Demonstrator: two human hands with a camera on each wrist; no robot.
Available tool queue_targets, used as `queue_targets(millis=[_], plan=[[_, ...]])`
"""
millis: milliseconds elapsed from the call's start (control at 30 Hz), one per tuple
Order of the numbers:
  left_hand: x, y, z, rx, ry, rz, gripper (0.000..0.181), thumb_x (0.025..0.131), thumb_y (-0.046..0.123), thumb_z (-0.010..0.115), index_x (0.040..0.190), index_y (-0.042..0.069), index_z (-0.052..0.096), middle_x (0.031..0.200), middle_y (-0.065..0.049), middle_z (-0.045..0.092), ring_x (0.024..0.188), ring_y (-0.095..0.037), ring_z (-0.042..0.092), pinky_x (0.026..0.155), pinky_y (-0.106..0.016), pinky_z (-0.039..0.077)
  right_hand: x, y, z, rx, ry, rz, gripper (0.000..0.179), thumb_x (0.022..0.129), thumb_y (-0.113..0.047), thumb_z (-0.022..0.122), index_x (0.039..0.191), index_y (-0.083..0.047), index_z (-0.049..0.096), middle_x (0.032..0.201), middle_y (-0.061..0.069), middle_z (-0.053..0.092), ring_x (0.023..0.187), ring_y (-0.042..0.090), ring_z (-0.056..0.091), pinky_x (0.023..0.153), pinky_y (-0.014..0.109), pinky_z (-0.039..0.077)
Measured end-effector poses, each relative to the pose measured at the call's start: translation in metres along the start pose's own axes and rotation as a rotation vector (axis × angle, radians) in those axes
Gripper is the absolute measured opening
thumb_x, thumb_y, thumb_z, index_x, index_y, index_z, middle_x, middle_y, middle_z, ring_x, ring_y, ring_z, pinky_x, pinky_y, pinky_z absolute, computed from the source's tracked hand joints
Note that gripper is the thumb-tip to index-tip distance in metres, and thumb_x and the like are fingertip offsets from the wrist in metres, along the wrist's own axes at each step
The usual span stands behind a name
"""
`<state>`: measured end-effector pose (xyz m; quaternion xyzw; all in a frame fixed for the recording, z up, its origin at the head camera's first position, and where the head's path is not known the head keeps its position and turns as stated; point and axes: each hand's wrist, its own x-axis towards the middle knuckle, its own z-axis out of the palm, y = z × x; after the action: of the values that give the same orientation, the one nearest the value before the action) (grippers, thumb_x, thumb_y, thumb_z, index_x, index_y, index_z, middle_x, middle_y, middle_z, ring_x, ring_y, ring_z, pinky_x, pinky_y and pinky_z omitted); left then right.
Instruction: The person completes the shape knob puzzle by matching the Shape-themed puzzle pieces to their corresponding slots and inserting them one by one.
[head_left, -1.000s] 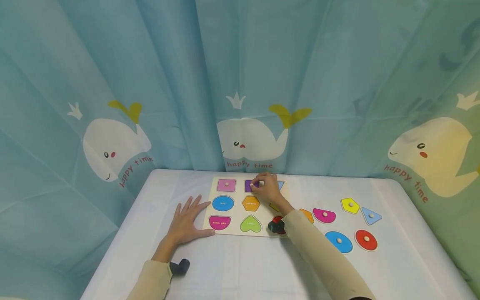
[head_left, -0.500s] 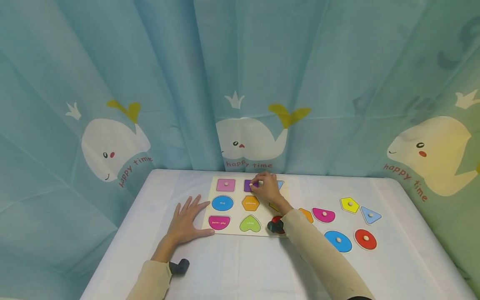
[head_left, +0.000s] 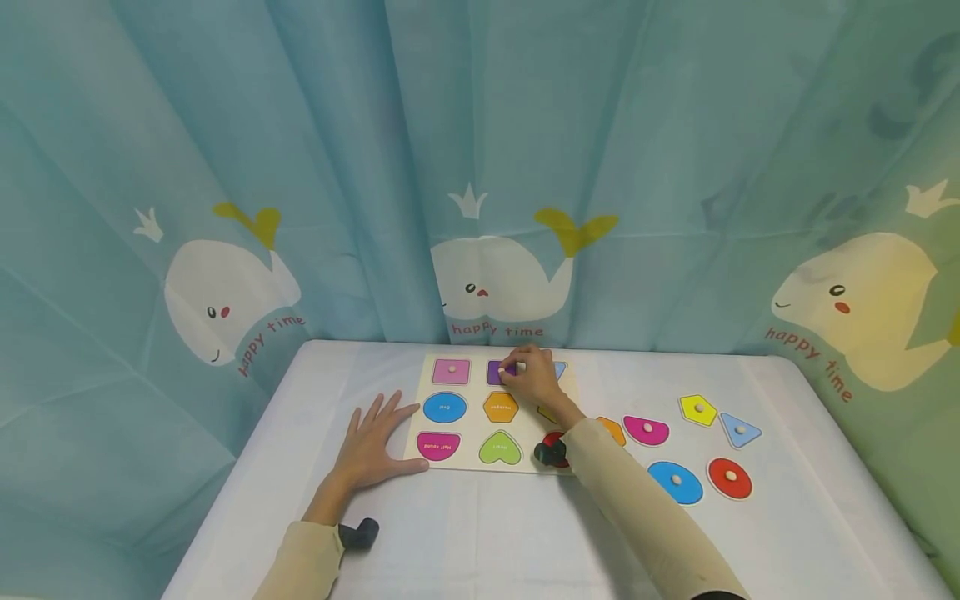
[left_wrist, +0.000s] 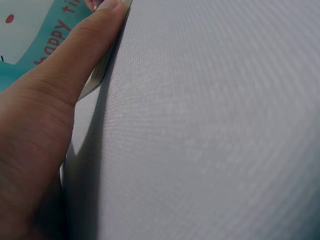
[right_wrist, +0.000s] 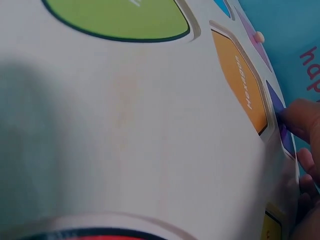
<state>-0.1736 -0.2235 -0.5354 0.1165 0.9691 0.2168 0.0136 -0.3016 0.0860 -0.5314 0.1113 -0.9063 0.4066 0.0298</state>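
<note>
A cream shape-puzzle board (head_left: 471,427) lies on the white table. At its far middle slot my right hand (head_left: 534,377) pinches the knob of a purple puzzle piece (head_left: 493,375), which lies flat at that slot. In the right wrist view the fingertips overlap the purple piece (right_wrist: 275,101), close to the orange hexagon slot (right_wrist: 242,80). My left hand (head_left: 370,447) rests spread at the board's left edge, its thumb (left_wrist: 82,52) along the near corner. A pink square piece (head_left: 444,373) with a knob sits in the far left slot. The right forearm hides part of the board.
Loose knobbed pieces lie right of the board: a magenta half round (head_left: 637,430), yellow pentagon (head_left: 691,411), light-blue triangle (head_left: 733,435), blue oval (head_left: 665,479) and red circle (head_left: 722,483). An orange piece (head_left: 612,431) is partly behind the right sleeve. A whale-print curtain (head_left: 510,167) borders the table's back.
</note>
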Motion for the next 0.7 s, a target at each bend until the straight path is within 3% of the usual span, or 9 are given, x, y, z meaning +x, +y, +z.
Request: queue_targets(millis=[267,433,700], plan=[[-0.001,0.000,0.000,-0.006,-0.007,-0.006,0.099,0.072,0.067,0.079,0.154,0.022,0.048,0.168,-0.014,0.027,0.156,-0.043,0.012,0.120,-0.071,0.002,0.000,0.000,-0.012,-0.012,-0.096,-0.060,0.014,0.093,-0.019,0.076,0.104,-0.012,0.079,0.122,0.012,0.066,0.119,0.034,0.048,0.103,0.052,0.037],[-0.003,0.000,0.001,-0.019,0.027,0.011,0.100,0.070,0.068,0.080,0.153,0.021,0.050,0.167,-0.014,0.029,0.155,-0.044,0.015,0.120,-0.071,0.003,-0.001,-0.003,-0.027,-0.069,-0.165,-0.111,0.023,0.094,-0.022,0.076,0.114,-0.011,0.076,0.117,0.008,0.067,0.111,0.029,0.054,0.098,0.049,0.045],[-0.002,-0.002,0.003,-0.013,0.034,0.019,0.101,0.070,0.068,0.080,0.154,0.022,0.049,0.168,-0.013,0.029,0.155,-0.043,0.015,0.120,-0.070,0.003,-0.013,-0.008,-0.060,-0.111,-0.174,-0.203,0.030,0.091,-0.016,0.078,0.118,-0.004,0.074,0.122,0.016,0.068,0.110,0.037,0.062,0.098,0.051,0.051]])
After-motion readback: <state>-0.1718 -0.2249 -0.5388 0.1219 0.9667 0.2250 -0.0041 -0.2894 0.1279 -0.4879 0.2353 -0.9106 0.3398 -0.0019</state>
